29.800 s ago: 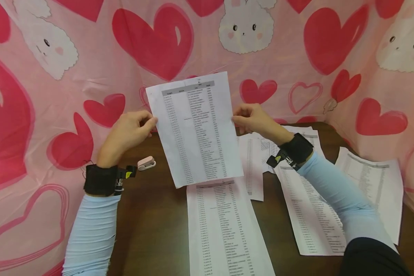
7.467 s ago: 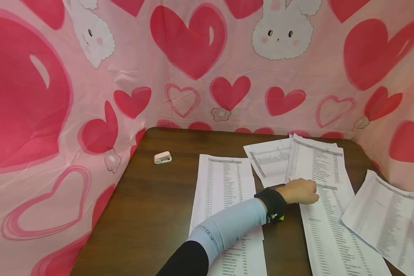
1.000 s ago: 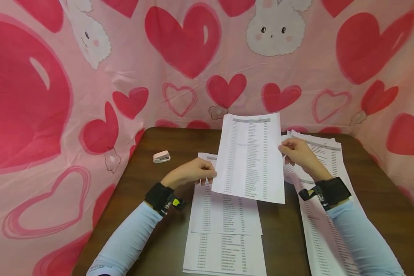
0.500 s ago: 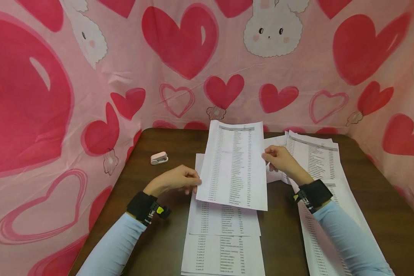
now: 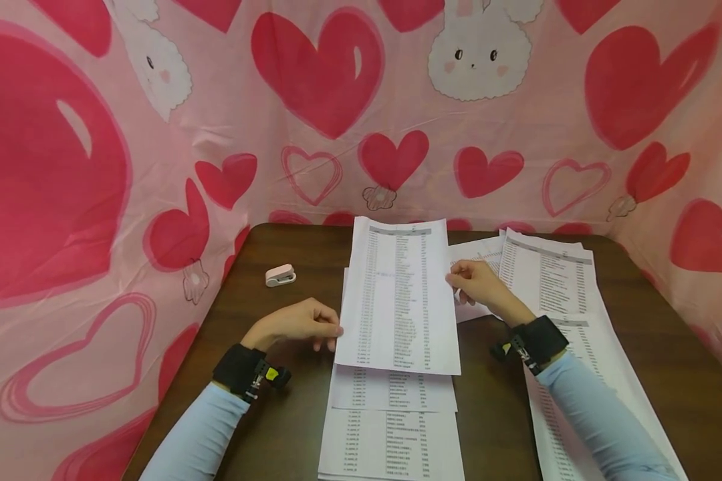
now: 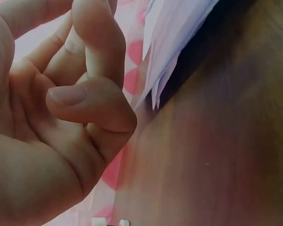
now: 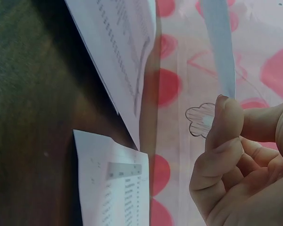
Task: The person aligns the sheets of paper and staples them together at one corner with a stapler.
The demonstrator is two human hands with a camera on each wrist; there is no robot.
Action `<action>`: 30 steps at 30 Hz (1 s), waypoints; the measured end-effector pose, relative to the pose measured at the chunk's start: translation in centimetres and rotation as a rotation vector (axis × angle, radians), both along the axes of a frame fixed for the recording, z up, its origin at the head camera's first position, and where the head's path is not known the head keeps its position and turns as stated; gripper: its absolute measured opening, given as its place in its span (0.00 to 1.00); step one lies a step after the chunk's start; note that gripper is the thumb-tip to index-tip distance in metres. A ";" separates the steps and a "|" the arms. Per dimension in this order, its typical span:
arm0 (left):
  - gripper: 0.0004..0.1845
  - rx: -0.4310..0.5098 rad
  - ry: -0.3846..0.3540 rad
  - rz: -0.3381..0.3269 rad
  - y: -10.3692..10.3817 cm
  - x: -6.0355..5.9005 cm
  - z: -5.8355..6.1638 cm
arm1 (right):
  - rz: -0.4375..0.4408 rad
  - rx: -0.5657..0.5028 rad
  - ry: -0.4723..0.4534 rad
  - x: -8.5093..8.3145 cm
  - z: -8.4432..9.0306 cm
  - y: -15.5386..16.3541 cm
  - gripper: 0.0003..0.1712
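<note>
A printed sheet of paper (image 5: 397,300) is held up, tilted, above a pile of printed sheets (image 5: 391,441) on the table. My left hand (image 5: 297,324) pinches its lower left edge between thumb and fingers. On the opposite edge, higher up, my right hand (image 5: 481,284) pinches it too. The right wrist view shows the sheet (image 7: 221,52) nearly edge-on, between thumb and forefinger of the right hand (image 7: 245,160). In the left wrist view the left hand (image 6: 61,117) has a bent thumb and fingers; the pinch point is hard to see there.
A small pink and white stapler (image 5: 280,275) lies left of the pile on the brown wooden table (image 5: 265,414). Overlapping printed sheets (image 5: 577,374) lie to the right, with another sheet (image 5: 487,248) at the back. A pink heart-patterned curtain (image 5: 361,80) surrounds the table.
Over the last second both hands have brought the sheet left and down over the pile. Since 7.5 seconds ago, the loose sheet at the far right has left its spot.
</note>
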State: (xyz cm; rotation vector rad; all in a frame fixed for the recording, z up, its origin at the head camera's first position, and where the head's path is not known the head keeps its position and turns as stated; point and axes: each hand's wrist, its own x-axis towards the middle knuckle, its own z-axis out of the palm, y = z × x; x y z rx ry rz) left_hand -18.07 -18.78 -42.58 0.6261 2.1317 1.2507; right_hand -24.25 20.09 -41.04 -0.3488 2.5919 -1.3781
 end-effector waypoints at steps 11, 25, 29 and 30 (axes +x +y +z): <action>0.10 0.014 -0.016 -0.091 -0.3 0.9 -1.2 | 0.035 0.026 -0.012 0.8 -1.3 -0.7 0.11; 0.12 -0.023 -0.064 -0.201 -0.1 1.9 -2.2 | 0.031 0.038 -0.096 1.9 -3.4 -1.2 0.11; 0.11 -0.036 -0.089 -0.218 -0.1 2.1 -2.4 | 0.048 0.069 -0.090 2.1 -3.7 -1.1 0.09; 0.11 -0.038 -0.091 -0.223 -0.1 2.2 -2.4 | 0.049 0.067 -0.090 2.2 -3.8 -1.1 0.09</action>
